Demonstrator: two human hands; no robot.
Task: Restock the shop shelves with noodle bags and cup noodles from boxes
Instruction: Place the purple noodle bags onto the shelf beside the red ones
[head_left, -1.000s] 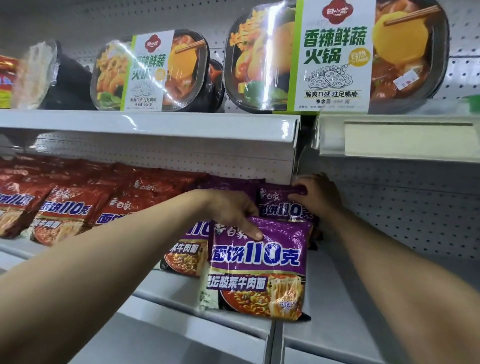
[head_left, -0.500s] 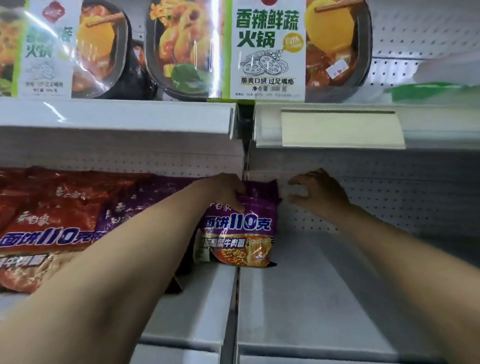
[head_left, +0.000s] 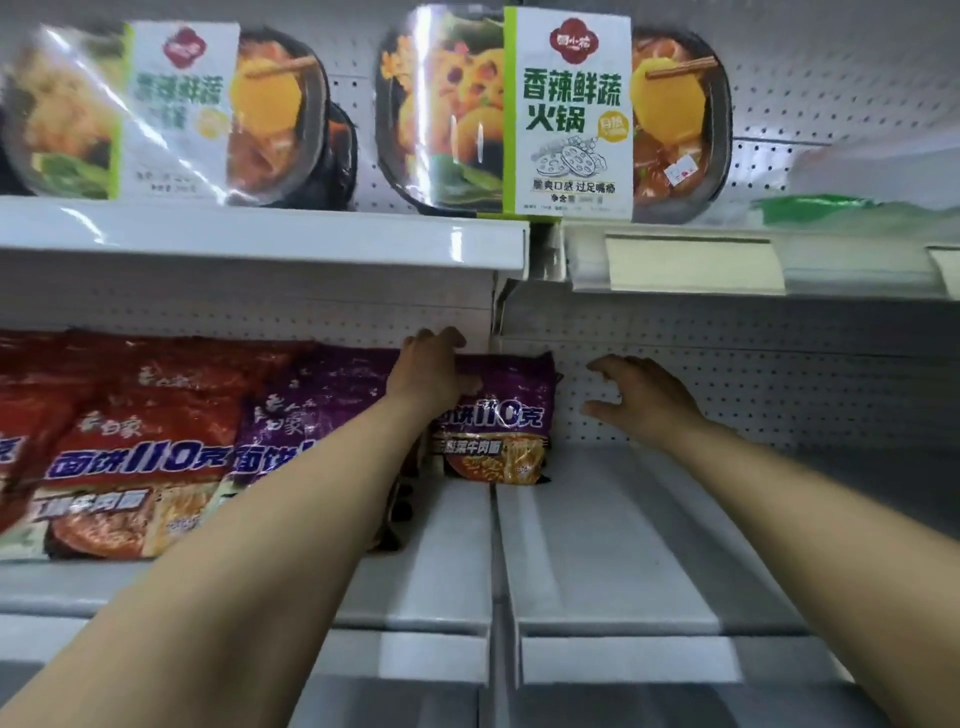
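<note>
The purple noodle bag (head_left: 498, 415) now stands at the back of the shelf (head_left: 597, 545), pushed in from the front lip; I'd call it placed. Your left hand (head_left: 431, 374) grips its top, fingers curled; your right hand (head_left: 639, 395) has come off, fingers spread. Red noodle bags (head_left: 140, 441) fill the row leftward. No box shows.

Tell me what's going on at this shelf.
A person is stocking noodle bags. Their left hand grips the top of a purple noodle bag standing at the back of the middle shelf, at the right end of the row of red and purple bags. The right hand hovers open beside it, touching nothing.
</note>
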